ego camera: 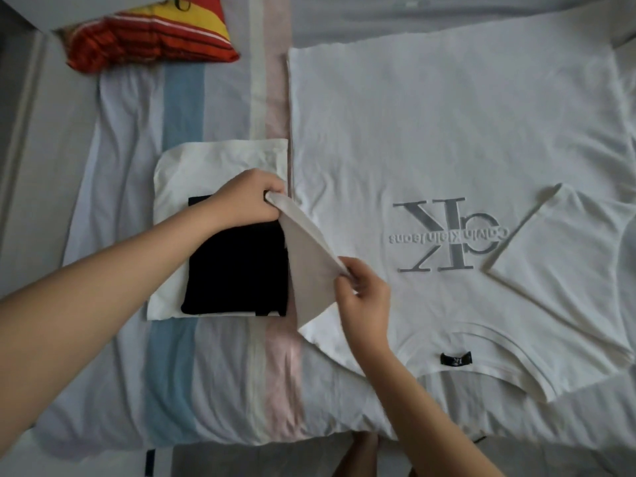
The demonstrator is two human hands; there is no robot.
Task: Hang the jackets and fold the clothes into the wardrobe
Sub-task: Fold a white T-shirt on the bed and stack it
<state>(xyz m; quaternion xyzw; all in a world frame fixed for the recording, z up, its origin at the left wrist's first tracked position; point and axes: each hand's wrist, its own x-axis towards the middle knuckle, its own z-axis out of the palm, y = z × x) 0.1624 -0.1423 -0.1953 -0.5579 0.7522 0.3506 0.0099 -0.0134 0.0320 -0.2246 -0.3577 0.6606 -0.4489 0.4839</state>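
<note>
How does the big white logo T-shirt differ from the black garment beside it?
The white T-shirt is spread out flat; the black garment is folded into a compact rectangle. The T-shirt lies directly on the striped sheet; the black garment sits atop a folded white garment. The left hand and right hand pinch the T-shirt's sleeve; neither grips the black garment. Both lie over that same sheet.

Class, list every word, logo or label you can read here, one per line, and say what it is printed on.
"Calvin Klein Jeans": grey print on the white T-shirt, upside down from this view.
"CK": the large grey monogram behind those words.
Too small to read: the mark on the black neck label.
Cut off and blurred: dark letters on the red and yellow cloth.
</note>
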